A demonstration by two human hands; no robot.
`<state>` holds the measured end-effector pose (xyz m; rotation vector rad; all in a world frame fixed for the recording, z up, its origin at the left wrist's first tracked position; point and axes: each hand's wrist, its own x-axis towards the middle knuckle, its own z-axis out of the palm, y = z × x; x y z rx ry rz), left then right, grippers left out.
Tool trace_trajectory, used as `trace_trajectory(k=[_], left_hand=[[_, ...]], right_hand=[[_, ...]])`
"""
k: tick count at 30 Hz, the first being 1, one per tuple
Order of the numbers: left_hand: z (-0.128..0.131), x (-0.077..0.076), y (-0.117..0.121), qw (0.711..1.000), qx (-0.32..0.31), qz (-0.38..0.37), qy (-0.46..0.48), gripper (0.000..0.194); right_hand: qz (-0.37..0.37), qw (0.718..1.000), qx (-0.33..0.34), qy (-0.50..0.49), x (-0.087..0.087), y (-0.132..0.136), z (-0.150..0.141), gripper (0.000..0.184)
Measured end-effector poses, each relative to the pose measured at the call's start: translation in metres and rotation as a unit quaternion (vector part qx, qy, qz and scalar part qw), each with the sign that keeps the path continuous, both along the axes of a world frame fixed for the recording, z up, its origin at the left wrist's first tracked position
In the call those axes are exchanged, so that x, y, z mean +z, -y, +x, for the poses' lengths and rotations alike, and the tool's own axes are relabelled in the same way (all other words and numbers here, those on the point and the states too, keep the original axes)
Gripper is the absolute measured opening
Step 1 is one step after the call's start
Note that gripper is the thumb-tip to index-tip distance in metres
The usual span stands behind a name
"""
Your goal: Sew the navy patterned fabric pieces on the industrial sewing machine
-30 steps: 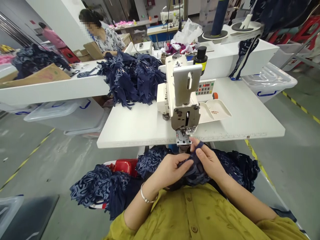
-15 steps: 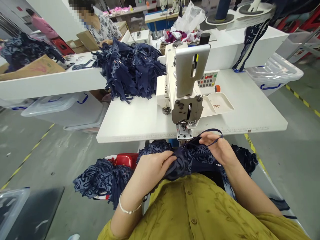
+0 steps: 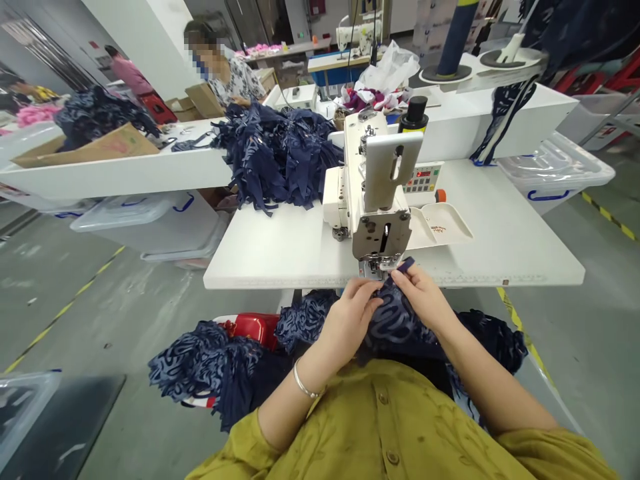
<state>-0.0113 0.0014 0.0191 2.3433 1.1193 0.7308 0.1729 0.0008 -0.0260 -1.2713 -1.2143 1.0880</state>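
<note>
A navy patterned garment piece [image 3: 395, 317] hangs between my hands at the table's front edge, under the head of a white sewing machine [image 3: 363, 173]. My left hand [image 3: 350, 313] pinches the garment's upper edge just in front of the presser foot [image 3: 371, 268]. To the right of the foot, my right hand [image 3: 423, 293] grips the same garment between thumb and fingers. A short end of navy strap [image 3: 407, 264] sticks up past the right fingertips. Exactly how the fabric lies under the needle is hidden by the fingers.
Navy strappy garments [image 3: 285, 153] are heaped left of the machine. More patterned pieces [image 3: 200, 367] lie by a red seat [image 3: 255, 328]. A small parts tray [image 3: 453, 223] sits right of the machine. Lidded plastic bins [image 3: 555, 167] stand beside the table. A co-worker [image 3: 235, 77] sits beyond.
Both hands have moved up to the presser foot with the garment. The strap loop that hung over my open right fingers is gathered, and that hand has closed. The view has tilted up slightly.
</note>
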Motion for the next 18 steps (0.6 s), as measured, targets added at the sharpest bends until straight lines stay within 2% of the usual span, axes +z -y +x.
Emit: trace_trajectory(k=[3, 6, 11, 18], left_hand=[[-0.005, -0.009, -0.003, 0.987, -0.046, 0.115, -0.106, 0.043], [-0.008, -0.015, -0.001, 0.966, -0.034, 0.173, -0.189, 0.049], [-0.005, -0.023, 0.004, 0.964, -0.004, 0.184, -0.193, 0.05], [0.009, -0.03, 0.005, 0.96, 0.031, 0.185, -0.208, 0.046]], right_hand=[[0.028, 0.999, -0.011, 0.015, -0.003, -0.027, 0.0, 0.029], [0.053, 0.994, -0.018, 0.096, 0.003, -0.043, -0.002, 0.023], [0.085, 0.984, -0.014, 0.155, 0.014, -0.052, -0.006, 0.026], [0.122, 0.979, -0.008, 0.162, 0.013, -0.057, -0.006, 0.035]])
